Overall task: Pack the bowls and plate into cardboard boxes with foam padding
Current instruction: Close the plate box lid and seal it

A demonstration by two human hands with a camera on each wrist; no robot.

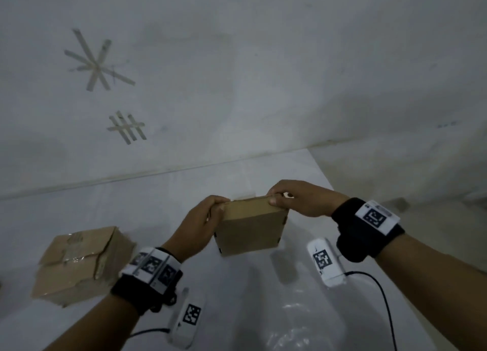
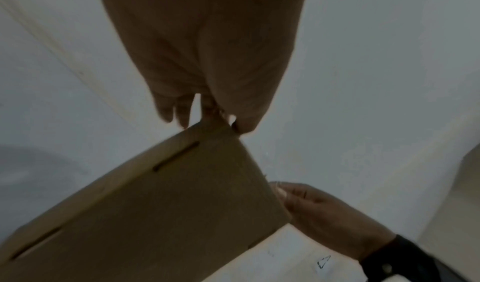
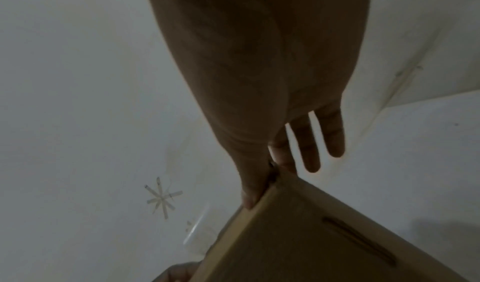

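Note:
A small flat cardboard box (image 1: pixel 251 225) with slots in its panel hangs in the air over the white table, held by both hands. My left hand (image 1: pixel 204 223) grips its upper left corner, thumb and fingers pinching the edge (image 2: pixel 215 126). My right hand (image 1: pixel 292 198) pinches the upper right corner, thumb on the near side; two fingers stick out straight in the right wrist view (image 3: pixel 311 143). The box (image 3: pixel 324 235) looks closed. No bowls, plate or foam are in view.
A larger taped cardboard box (image 1: pixel 81 263) sits on the table (image 1: pixel 184 187) at the left. A shiny clear plastic sheet (image 1: pixel 303 321) lies near the front edge. The wall behind carries tape marks (image 1: pixel 97 61). The table's right edge (image 1: pixel 320 171) runs close to my right hand.

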